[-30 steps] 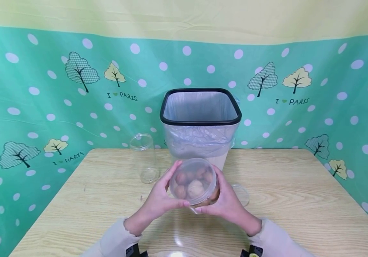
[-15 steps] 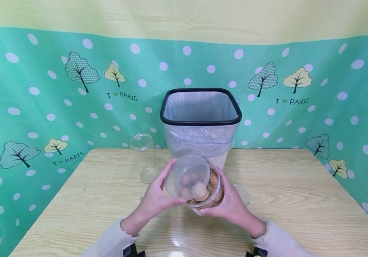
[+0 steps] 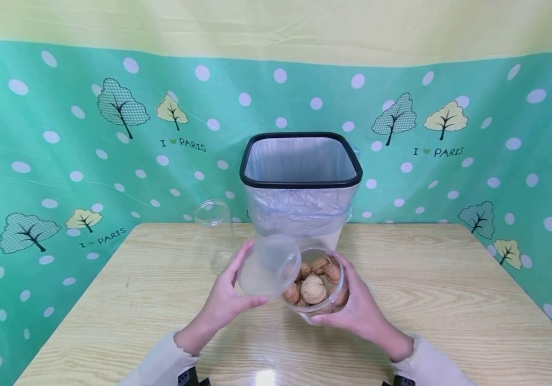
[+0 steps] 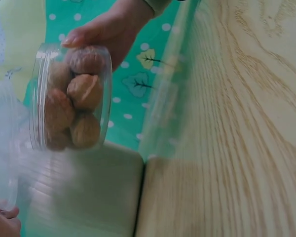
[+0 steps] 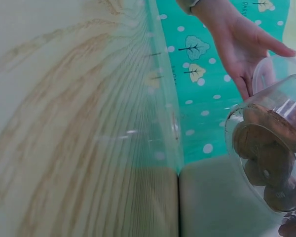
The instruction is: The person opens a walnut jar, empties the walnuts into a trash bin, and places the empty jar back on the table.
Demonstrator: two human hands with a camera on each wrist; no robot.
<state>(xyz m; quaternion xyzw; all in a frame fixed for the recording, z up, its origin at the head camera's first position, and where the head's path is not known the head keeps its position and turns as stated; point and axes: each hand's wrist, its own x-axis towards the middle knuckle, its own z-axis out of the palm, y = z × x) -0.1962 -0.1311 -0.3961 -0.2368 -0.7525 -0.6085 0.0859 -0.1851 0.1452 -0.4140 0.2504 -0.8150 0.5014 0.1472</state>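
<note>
Held above the table's (image 3: pixel 425 300) near middle: a clear jar (image 3: pixel 321 292) of walnuts (image 3: pixel 313 288), cradled from the right by the right hand (image 3: pixel 358 313), fingers curled round its wall. Lifted just off the mouth, to the left: a clear lid (image 3: pixel 268 265), pinched at its rim by the left hand (image 3: pixel 223 303), thumb under, fingers over. Directly behind, at the far edge: a lined bin (image 3: pixel 300 185) with black rim. Toward the far-left corner: an empty clear jar (image 3: pixel 215 236), upright. Partly hidden behind the right hand: something clear and flat, hard to make out. Wrist views blurred; jar bottom unseen.

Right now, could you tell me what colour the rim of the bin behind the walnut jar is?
Black; the bin rim shows best in the head view.
</note>
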